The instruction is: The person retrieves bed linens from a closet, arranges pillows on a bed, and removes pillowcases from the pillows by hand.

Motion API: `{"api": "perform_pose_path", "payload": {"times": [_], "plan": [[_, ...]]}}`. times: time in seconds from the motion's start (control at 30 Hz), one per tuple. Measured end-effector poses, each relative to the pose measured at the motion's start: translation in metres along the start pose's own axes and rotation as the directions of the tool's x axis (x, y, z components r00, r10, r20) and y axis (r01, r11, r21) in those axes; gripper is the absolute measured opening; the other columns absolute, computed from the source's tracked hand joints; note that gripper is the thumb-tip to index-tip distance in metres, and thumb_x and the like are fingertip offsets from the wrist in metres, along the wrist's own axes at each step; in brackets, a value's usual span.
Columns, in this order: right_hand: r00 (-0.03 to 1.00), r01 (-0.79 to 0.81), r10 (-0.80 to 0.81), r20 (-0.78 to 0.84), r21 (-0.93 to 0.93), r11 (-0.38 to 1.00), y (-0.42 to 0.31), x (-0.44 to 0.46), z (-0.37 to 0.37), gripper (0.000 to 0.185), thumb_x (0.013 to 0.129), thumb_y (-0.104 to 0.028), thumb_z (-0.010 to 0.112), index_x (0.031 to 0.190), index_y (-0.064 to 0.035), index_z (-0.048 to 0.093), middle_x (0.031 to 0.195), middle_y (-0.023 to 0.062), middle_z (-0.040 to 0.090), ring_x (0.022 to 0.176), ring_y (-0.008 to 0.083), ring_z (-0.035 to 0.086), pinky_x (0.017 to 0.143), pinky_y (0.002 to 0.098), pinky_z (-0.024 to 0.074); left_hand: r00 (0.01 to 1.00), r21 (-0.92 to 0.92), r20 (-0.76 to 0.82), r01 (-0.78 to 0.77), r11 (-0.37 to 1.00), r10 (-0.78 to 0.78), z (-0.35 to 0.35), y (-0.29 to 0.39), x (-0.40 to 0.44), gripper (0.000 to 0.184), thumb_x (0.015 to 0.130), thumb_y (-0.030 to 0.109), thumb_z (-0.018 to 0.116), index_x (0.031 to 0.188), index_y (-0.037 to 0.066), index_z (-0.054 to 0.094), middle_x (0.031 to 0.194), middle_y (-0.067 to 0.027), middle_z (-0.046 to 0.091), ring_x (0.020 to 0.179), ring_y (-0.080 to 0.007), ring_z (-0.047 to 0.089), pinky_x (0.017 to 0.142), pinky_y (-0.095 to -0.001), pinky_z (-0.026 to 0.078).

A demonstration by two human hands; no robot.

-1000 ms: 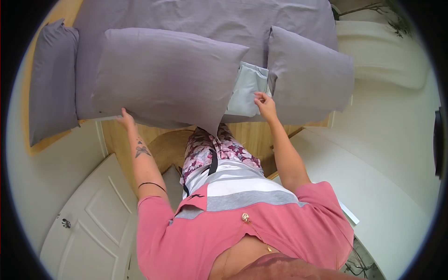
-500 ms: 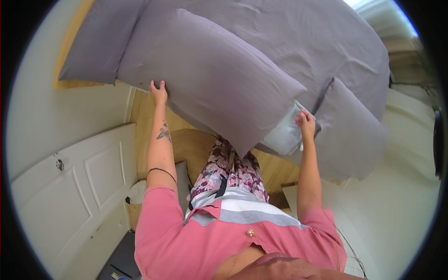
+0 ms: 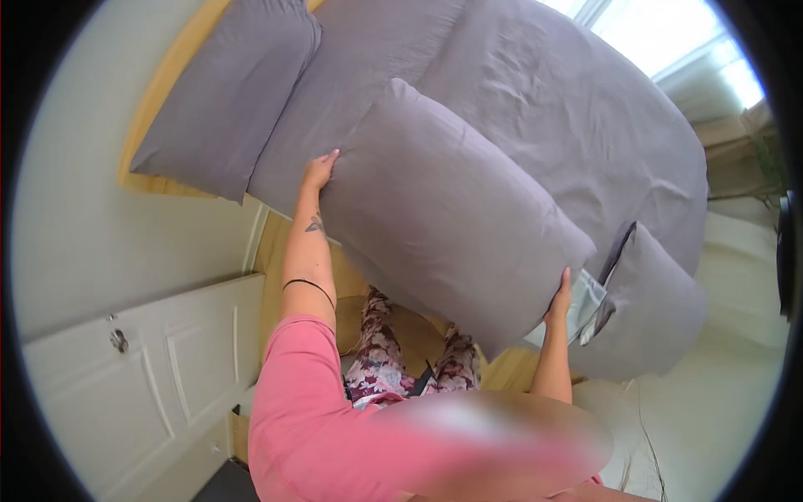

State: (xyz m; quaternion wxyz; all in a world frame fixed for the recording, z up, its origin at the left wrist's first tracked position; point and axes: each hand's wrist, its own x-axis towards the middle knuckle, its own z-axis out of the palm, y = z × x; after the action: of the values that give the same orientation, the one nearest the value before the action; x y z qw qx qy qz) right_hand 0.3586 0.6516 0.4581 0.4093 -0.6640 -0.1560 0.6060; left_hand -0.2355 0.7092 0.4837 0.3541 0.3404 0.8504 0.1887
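A plump grey pillow (image 3: 456, 213) lies slantwise in front of me, over the near side of the bed. My left hand (image 3: 320, 170) grips its left end, with the fingertips showing at the edge. At the opposite end my right hand (image 3: 560, 301) holds the lower right edge, thumb up and fingers partly hidden. Just beyond that hand is a pale, shiny piece of fabric or packaging (image 3: 587, 299), which I cannot make out clearly. Beside it, a grey cloth piece with an open dark edge (image 3: 657, 309) hangs at the bed's near right corner.
Another grey pillow (image 3: 230, 92) rests at the wooden headboard (image 3: 155, 125). Grey bedding (image 3: 577, 109) covers the bed. A white panelled door (image 3: 142, 368) stands at the left, a bright window (image 3: 652, 38) at the upper right, and a round woven rug (image 3: 401, 330) under my legs.
The pillow has shifted right and its whole outline shows now. My left hand has moved right along with it; my right hand has gone from the pale piece to the pillow's edge.
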Motion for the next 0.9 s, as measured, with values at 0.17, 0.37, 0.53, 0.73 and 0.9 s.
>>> {"api": "perform_pose_path", "payload": {"times": [0.17, 0.37, 0.53, 0.73, 0.9], "plan": [[0.994, 0.082, -0.056, -0.097, 0.295, 0.952, -0.054, -0.093, 0.049, 0.072, 0.08, -0.056, 0.051, 0.127, -0.0033, 0.038, 0.123, 0.0122, 0.048, 0.109, 0.0268, 0.048, 0.094, 0.0411, 0.0375, 0.809, -0.153, -0.426, -0.506, 0.849, 0.405, 0.009, 0.015, 0.001, 0.039, 0.091, 0.032, 0.044, 0.094, -0.003, 0.06, 0.09, -0.0191, 0.062, 0.082, -0.0298, 0.058, 0.076, -0.0353, 0.044], [0.976, 0.112, -0.002, -0.217, 0.495, 0.862, -0.004, -0.183, 0.025, 0.067, 0.082, -0.057, 0.039, 0.127, -0.0086, 0.038, 0.126, 0.009, 0.046, 0.117, 0.0271, 0.039, 0.096, 0.0449, 0.0327, 0.176, 0.563, -0.441, -0.71, 0.424, 0.88, -0.133, 0.123, -0.03, 0.032, 0.091, 0.026, 0.043, 0.1, -0.002, 0.057, 0.096, -0.0189, 0.059, 0.089, -0.0352, 0.054, 0.083, -0.0397, 0.042], [0.878, 0.15, -0.112, -0.466, 0.045, 0.988, -0.023, -0.212, 0.054, 0.043, 0.086, -0.032, 0.049, 0.119, -0.005, 0.045, 0.107, 0.005, 0.052, 0.097, 0.0166, 0.047, 0.082, 0.0303, 0.0396, 0.578, -0.41, -0.564, -0.816, 0.408, 0.59, -0.2, 0.276, -0.178, 0.039, 0.091, 0.034, 0.042, 0.083, -0.001, 0.057, 0.082, -0.0119, 0.06, 0.075, -0.0222, 0.055, 0.072, -0.0328, 0.044], [0.218, 0.94, -0.901, -0.376, -0.168, 0.297, -0.216, -0.313, 0.075, 0.029, 0.081, -0.015, 0.054, 0.108, -0.0035, 0.053, 0.101, 0.0063, 0.054, 0.09, 0.0161, 0.051, 0.08, 0.0281, 0.0407, -0.01, -0.033, -0.235, -0.999, -0.019, 0.972, -0.149, 0.273, -0.33, 0.034, 0.09, 0.03, 0.049, 0.076, 0.0, 0.055, 0.077, -0.0103, 0.057, 0.069, -0.0198, 0.052, 0.066, -0.0278, 0.042], [-0.025, 0.804, -0.926, 0.377, -0.542, -0.242, -0.258, -0.394, 0.115, 0.035, 0.074, -0.032, 0.06, 0.1, -0.0089, 0.061, 0.103, 0.0102, 0.058, 0.097, 0.023, 0.052, 0.089, 0.0408, 0.0357, -0.311, -0.111, -0.066, -0.942, -0.317, 0.948, -0.134, 0.288, -0.376, 0.032, 0.09, 0.028, 0.048, 0.073, 0.001, 0.048, 0.086, -0.0144, 0.059, 0.078, -0.0236, 0.054, 0.068, -0.029, 0.04]]}}
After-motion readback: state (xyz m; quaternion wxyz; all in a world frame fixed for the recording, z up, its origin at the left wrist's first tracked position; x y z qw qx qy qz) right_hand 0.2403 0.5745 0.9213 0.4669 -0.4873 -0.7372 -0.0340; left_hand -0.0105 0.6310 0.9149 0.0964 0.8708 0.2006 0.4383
